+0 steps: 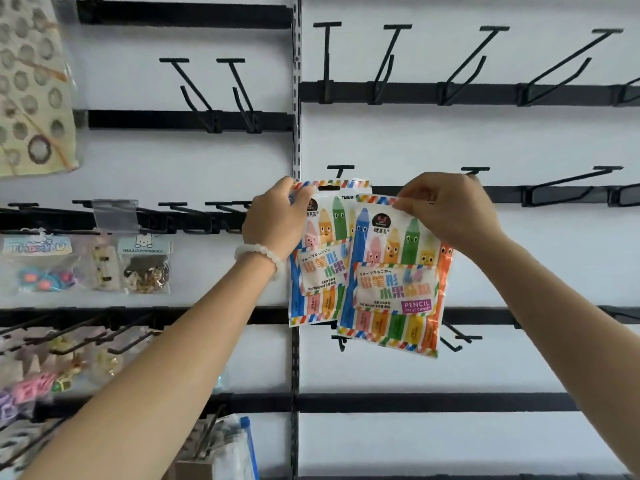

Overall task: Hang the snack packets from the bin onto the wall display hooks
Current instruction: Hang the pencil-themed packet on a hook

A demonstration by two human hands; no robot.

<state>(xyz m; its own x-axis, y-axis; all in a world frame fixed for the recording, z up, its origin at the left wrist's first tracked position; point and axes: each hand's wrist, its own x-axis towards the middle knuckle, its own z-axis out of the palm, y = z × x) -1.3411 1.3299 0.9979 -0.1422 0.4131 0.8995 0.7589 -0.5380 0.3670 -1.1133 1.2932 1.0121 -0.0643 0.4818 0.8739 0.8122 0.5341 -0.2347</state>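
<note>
Two colourful pencil fruit candy packets are up against the white wall. My left hand (277, 216) pinches the top left corner of the rear packet (320, 244), whose hang slot sits just below a black hook (340, 169). My right hand (446, 209) pinches the top edge of the front packet (394, 282), which overlaps the rear one and tilts slightly. A second hook (474, 170) shows just above my right hand. The bin is out of view.
Rows of bare black hooks on black rails (485, 93) cover the right panel. On the left panel hang small trinket bags (145, 263) and a patterned pack (31, 84). A vertical slotted post (296, 98) splits the panels. Bagged goods (225, 448) sit at the bottom.
</note>
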